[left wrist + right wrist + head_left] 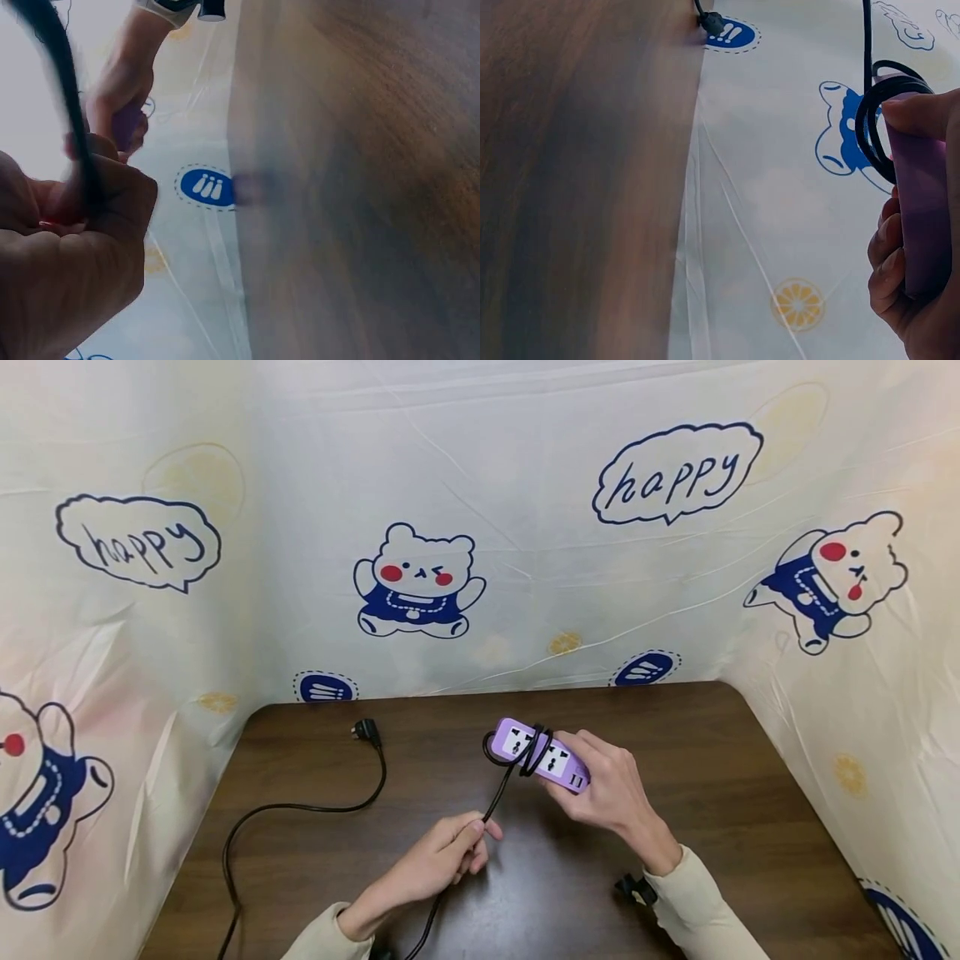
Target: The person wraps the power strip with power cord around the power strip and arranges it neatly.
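Note:
A purple power strip [576, 777] with white socket panels is held up over the table by my right hand [611, 785], which grips its near right end. Black cord [534, 752] loops several times around the strip's middle, with one loop at its far left end. From there the cord runs down to my left hand [450, 856], which pinches it between thumb and fingers. In the right wrist view, the right thumb lies along the power strip [924, 202] and the fingers curl under it. The left wrist view shows the left hand [82, 232] closed round the dark cord [64, 82].
The cord's free length [232, 860] curves across the left of the brown table [712, 760], ending in a black plug [366, 731] near the back edge. A pale printed cloth [540, 560] surrounds the table at the back and both sides.

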The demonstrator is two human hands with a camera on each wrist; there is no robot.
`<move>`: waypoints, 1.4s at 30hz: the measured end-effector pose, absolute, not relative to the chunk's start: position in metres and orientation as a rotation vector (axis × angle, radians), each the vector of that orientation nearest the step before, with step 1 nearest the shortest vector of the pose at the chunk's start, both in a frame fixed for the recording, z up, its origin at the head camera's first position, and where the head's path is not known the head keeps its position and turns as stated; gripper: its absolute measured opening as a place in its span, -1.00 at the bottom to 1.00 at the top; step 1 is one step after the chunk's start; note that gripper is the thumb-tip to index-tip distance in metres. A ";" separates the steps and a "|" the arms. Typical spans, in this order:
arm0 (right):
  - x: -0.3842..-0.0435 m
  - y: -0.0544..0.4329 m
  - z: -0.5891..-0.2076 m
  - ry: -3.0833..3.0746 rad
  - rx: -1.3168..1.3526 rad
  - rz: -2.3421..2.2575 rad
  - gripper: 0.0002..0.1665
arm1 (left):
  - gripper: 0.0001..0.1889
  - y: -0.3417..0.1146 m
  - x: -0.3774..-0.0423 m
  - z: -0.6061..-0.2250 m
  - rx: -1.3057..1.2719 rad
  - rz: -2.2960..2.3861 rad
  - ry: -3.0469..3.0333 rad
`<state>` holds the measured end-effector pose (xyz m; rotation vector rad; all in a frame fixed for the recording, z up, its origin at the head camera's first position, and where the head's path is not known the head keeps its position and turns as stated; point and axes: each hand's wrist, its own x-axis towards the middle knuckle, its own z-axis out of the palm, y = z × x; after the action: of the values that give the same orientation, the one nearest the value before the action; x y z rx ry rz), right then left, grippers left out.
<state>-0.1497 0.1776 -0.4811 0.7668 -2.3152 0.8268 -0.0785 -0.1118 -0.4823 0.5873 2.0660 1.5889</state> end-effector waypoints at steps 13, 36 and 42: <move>-0.152 0.183 -0.483 -2.343 0.754 0.801 -0.33 | -0.68 -0.116 -0.075 -0.479 0.689 1.514 2.245; -0.141 0.167 -0.498 -2.439 0.951 0.865 -0.34 | -0.62 -0.118 -0.084 -0.425 1.034 1.181 2.788; -0.139 0.164 -0.497 -2.442 1.061 0.889 -0.34 | -0.73 -0.118 -0.093 -0.414 1.055 1.143 2.828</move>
<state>-0.1393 0.1642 -0.4974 1.0610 -2.4423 0.8889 -0.0927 -0.1183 -0.4137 1.0552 2.8283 1.1427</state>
